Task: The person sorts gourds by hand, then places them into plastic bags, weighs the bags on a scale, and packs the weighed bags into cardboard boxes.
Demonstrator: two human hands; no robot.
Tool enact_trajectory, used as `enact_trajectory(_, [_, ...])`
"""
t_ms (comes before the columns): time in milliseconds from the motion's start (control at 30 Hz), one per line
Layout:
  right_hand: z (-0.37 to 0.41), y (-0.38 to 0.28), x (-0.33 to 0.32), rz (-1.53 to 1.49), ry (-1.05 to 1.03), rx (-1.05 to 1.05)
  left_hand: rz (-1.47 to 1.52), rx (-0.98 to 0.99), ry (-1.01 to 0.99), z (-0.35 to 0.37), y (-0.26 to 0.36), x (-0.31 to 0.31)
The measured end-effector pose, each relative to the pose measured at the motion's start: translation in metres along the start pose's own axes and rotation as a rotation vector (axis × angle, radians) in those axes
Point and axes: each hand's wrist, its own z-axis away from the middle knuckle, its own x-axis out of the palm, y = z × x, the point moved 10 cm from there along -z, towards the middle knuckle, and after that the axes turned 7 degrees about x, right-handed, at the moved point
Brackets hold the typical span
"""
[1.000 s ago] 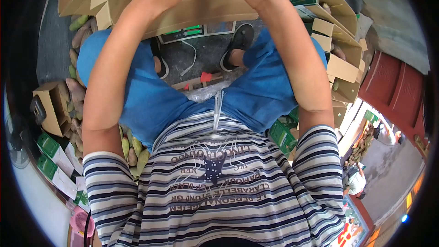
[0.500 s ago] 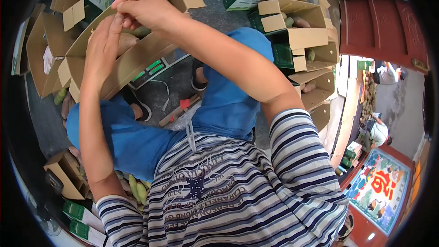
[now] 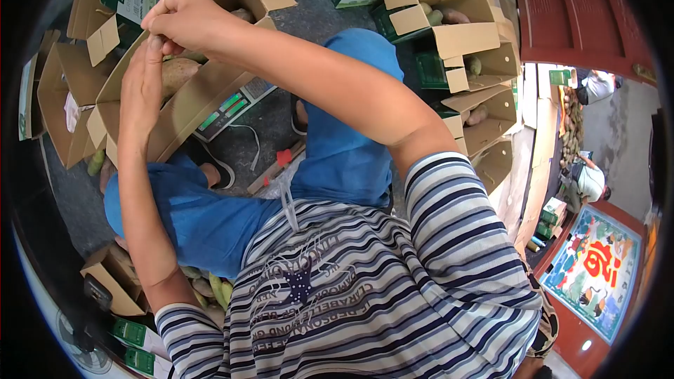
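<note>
Mostly hidden: right hand (image 3: 186,20) fingers pinched at left hand (image 3: 142,81) fingertips, these straight, pressed together; pinched thing unreadable; open box (image 3: 189,98) underneath, other boxes (image 3: 449,35) crowding floor

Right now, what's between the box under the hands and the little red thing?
A scale with a green display pokes out under the box, then a white cord before the red piece; head view.

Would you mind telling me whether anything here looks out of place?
Yes: several loose fruits lie on the floor by the person's left thigh, outside any box. The open carton overhangs the scale askew.
</note>
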Motion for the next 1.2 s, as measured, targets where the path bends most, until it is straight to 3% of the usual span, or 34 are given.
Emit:
enact_trajectory(333, [-0.009,0.002,0.002,0.059,-0.004,-0.05,0.045,-0.063,-0.084,0.002,-0.015,0.005])
enact_trajectory(433, [-0.006,-0.007,0.0,0.14,0.04,-0.093,0.116,-0.086,-0.009,-0.001,-0.017,-0.001])
enact_trajectory(533, [-0.006,-0.024,-0.007,0.54,0.151,-0.208,0.264,-0.007,0.238,-0.002,-0.015,-0.028])
enact_trajectory(600, [-0.013,-0.013,-0.013,0.548,0.232,-0.284,0.393,0.125,0.351,0.001,-0.003,-0.043])
enact_trajectory(667, [-0.011,-0.005,-0.006,0.608,0.116,-0.294,0.472,0.201,0.407,0.006,0.004,-0.052])
enact_trajectory(767, [0.0,0.016,0.018,0.411,-0.252,-0.009,0.563,0.209,0.353,0.007,0.01,-0.044])
enact_trajectory(1133, [0.009,0.007,0.029,0.574,-0.196,-0.021,0.484,0.181,0.27,0.011,0.024,-0.032])
enact_trajectory(1200, [0.008,0.011,0.029,0.468,-0.253,0.029,0.504,0.16,0.275,0.011,0.025,-0.033])
